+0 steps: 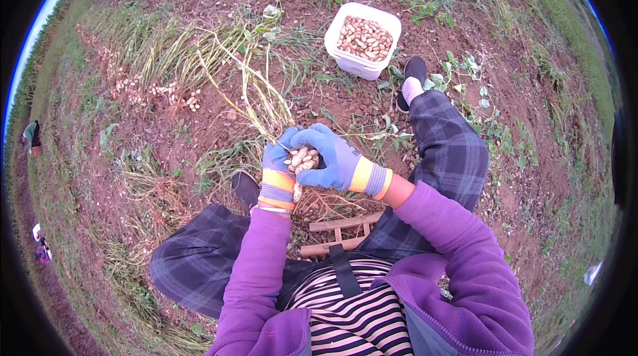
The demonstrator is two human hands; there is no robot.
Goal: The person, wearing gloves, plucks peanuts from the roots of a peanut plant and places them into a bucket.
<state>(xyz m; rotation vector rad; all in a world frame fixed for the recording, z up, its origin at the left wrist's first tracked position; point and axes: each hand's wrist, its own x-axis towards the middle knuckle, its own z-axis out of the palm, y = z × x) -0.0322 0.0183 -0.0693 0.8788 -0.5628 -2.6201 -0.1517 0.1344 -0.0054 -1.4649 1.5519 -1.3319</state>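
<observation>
Blue-coated work gloves with orange and grey cuffs cover both hands. My left hand [280,156] grips a pulled peanut plant [251,89], whose leafless stems reach up and left from the fist. A cluster of unshelled peanuts [303,159] sits between the two hands, at the root end. Curved around that cluster from the right, my right hand [331,156] has its fingers and thumb on the pods. One pod hangs below, beside the left cuff. Glove and pods hide the roots themselves.
A white square bucket [339,59] partly filled with peanuts [365,38] stands ahead, near my right shoe [414,69]. Uprooted peanut plants [164,57] lie in a row at left. Between my legs is a wooden frame [344,226]. Vines [463,69] trail at right.
</observation>
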